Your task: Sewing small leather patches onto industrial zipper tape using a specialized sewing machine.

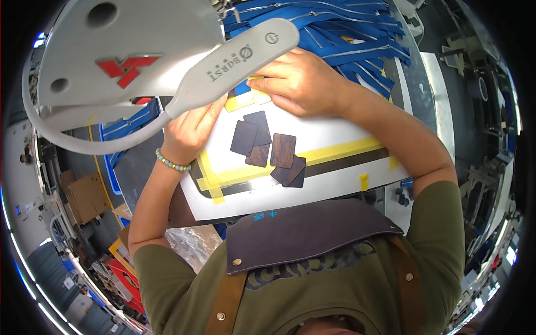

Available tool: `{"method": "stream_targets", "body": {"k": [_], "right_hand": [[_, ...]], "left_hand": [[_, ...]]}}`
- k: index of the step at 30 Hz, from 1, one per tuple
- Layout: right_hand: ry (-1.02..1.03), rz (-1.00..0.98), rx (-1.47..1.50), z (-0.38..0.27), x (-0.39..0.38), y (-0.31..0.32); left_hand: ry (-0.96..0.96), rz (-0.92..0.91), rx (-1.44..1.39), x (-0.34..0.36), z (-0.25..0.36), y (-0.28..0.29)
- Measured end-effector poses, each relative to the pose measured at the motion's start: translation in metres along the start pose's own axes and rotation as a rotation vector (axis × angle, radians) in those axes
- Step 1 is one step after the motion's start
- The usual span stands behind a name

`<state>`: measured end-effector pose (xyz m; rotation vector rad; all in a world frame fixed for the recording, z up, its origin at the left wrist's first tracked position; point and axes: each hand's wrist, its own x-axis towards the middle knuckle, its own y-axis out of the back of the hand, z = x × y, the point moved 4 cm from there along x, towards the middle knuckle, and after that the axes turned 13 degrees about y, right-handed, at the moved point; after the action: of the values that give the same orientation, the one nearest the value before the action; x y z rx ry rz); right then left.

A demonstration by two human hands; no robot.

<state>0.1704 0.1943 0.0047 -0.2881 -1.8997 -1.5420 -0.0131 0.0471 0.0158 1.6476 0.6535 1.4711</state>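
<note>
My left hand (190,125), with a beaded bracelet, has its fingers pointing up beneath the pale machine lamp (234,61), which hides what their tips grip. My right hand (296,84) is closed at a blue piece (242,87) and yellow strips (241,101); what it holds is unclear. Between and below the hands, several dark, wood-patterned rectangular cards (283,149) lie loosely overlapped on a white board (329,128) edged with yellow tape.
A pale machine body (134,33) fills the upper left. Blue zipper strips (357,44) are heaped at the back. A blue bin (110,173) with more strips, cardboard boxes (86,198) and plastic wrap (192,245) are at left. A dark apron (301,229) borders the board's front.
</note>
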Motion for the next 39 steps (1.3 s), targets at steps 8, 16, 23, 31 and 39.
{"method": "stream_targets", "body": {"k": [8, 16, 23, 31, 39], "right_hand": [[-0.031, 0.103, -0.035, 0.007, -0.001, 0.011], [-0.057, 0.027, -0.016, 0.016, -0.003, 0.008], [-0.052, 0.069, -0.007, 0.018, -0.003, 0.006], [-0.038, 0.075, 0.0, 0.015, -0.005, 0.005], [0.117, 0.055, 0.066, 0.0, 0.001, 0.0]], "left_hand": [[-0.178, -0.088, 0.093, 0.017, 0.006, -0.001], [-0.236, -0.255, 0.26, 0.031, 0.015, -0.004], [-0.245, -0.338, 0.28, 0.042, 0.024, -0.009], [-0.238, -0.326, 0.237, 0.037, 0.02, -0.006], [0.047, -0.034, -0.061, -0.007, 0.005, 0.014]]}}
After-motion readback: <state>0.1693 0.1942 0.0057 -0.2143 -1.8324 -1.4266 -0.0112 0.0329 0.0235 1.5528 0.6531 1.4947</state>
